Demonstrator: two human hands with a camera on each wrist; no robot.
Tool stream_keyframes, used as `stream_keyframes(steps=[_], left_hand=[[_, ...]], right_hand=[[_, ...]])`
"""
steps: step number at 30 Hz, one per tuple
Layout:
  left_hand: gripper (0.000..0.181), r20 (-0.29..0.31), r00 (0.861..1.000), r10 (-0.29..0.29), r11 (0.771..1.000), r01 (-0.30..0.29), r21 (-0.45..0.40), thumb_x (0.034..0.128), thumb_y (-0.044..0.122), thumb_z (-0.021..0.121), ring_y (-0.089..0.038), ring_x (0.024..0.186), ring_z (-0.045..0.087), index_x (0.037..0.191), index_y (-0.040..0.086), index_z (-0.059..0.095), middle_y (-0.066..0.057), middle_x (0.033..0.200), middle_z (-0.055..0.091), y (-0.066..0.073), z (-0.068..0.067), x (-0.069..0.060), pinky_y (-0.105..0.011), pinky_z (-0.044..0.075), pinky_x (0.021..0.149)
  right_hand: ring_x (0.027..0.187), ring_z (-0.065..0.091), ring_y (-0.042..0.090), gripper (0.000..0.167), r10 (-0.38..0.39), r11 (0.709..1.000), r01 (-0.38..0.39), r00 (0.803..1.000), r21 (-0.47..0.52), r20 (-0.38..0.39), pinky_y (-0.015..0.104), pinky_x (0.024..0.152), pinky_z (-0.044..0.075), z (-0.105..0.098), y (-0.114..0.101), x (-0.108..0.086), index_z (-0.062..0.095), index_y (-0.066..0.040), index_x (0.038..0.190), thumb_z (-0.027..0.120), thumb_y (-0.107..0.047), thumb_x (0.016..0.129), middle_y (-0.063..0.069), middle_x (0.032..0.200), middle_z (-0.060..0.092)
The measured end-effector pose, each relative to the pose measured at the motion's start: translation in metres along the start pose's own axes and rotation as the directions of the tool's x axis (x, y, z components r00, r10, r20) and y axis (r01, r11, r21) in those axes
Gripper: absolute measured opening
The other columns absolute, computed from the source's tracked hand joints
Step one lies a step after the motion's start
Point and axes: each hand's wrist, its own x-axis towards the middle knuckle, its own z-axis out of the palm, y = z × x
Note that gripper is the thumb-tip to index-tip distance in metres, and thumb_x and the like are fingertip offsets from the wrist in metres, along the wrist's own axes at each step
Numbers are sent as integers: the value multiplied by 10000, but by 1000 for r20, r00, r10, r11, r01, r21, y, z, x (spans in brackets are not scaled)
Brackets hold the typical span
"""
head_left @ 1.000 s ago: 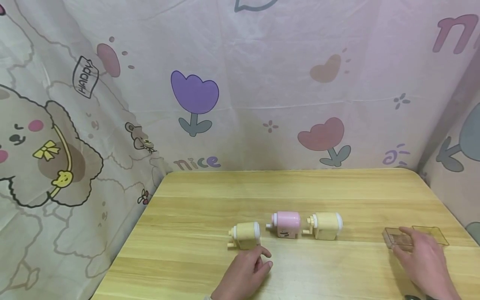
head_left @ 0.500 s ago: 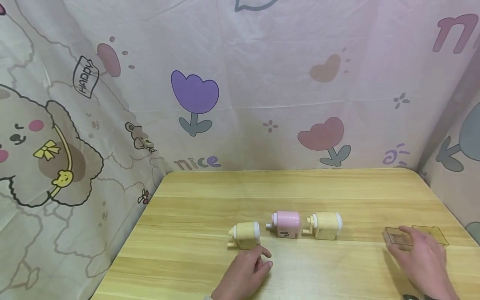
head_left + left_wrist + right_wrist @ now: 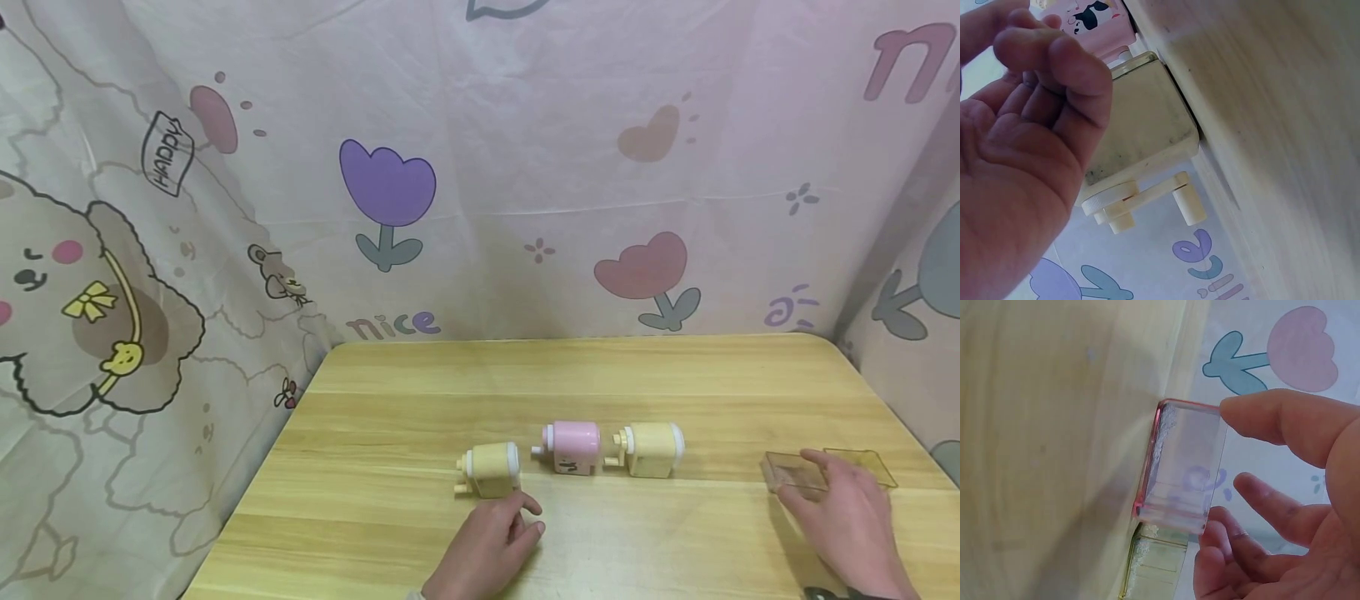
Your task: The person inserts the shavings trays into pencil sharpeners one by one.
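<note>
My right hand (image 3: pixel 847 521) holds a clear pink-tinted sharpener drawer (image 3: pixel 1185 459) between thumb and fingers, with some pale residue along one inner side. Just beyond it lies a clear yellow-tinted drawer (image 3: pixel 1157 562), partly hidden by the hand in the head view. My left hand (image 3: pixel 487 542) rests on the table with loosely bent fingers, holding nothing. Close to its fingertips stands a yellow crank pencil sharpener (image 3: pixel 495 468); whether they touch, I cannot tell. A pink crank sharpener (image 3: pixel 576 447) and a second yellow sharpener (image 3: pixel 654 448) stand side by side to the right.
Everything stands on a light wooden table (image 3: pixel 420 383). A printed cloth (image 3: pixel 510 167) hangs behind the table's back edge and along both sides. A wide stretch of tabletop lies between the second yellow sharpener and the drawers.
The pink-tinted drawer has shifted very slightly to the left in my right hand, and the thumb has moved a little along its near side. The left hand and the sharpeners stay put.
</note>
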Motion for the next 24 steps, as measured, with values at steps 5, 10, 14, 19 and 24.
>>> stream_keyframes(steps=[5, 10, 14, 19, 24], left_hand=[[185, -4, 1000, 7, 1000, -7, 4, 1003, 220, 665, 63, 532, 387, 1081, 60, 716, 190, 617, 441, 0, 0, 0, -154, 396, 513], [188, -2, 1000, 2, 1000, -2, 7, 1002, 222, 665, 62, 536, 389, 1081, 60, 718, 189, 619, 440, 0, 0, 0, -154, 397, 520], [188, 2, 1000, 3, 1000, -3, 4, 1002, 217, 664, 61, 538, 392, 1082, 55, 717, 189, 621, 443, 0, 0, 0, -154, 401, 524], [191, 10, 1000, 2, 1000, -2, -9, 1005, 226, 666, 56, 545, 402, 1086, 60, 711, 185, 633, 457, -1, 0, 0, -163, 412, 526], [186, 14, 1000, 2, 1000, -1, -8, 1005, 226, 665, 55, 550, 405, 1083, 64, 710, 184, 639, 461, -1, 0, 0, -164, 416, 528]], right_hand=[[1177, 310, 665, 690, 36, 999, -36, 999, 17, 13, 742, 965, 202, -1, -3, -1, 416, 195, 1391, 745, -157, 896, 512, 1290, 408], [1209, 293, 682, 836, 13, 1000, -13, 998, -3, 59, 781, 1004, 145, 2, 2, 0, 304, 211, 1454, 776, -169, 879, 508, 1334, 343], [1195, 308, 691, 850, -21, 1000, 21, 997, 6, 76, 797, 1020, 118, 5, 7, -1, 250, 213, 1476, 758, -138, 891, 518, 1331, 340], [1182, 299, 722, 796, -15, 1000, 15, 994, 5, 106, 795, 1051, 94, 6, 10, 0, 256, 226, 1453, 721, -82, 885, 539, 1345, 318], [1194, 313, 702, 773, 26, 999, -29, 979, 13, 202, 810, 985, 253, 2, 11, 3, 227, 227, 1469, 662, -54, 895, 523, 1352, 324]])
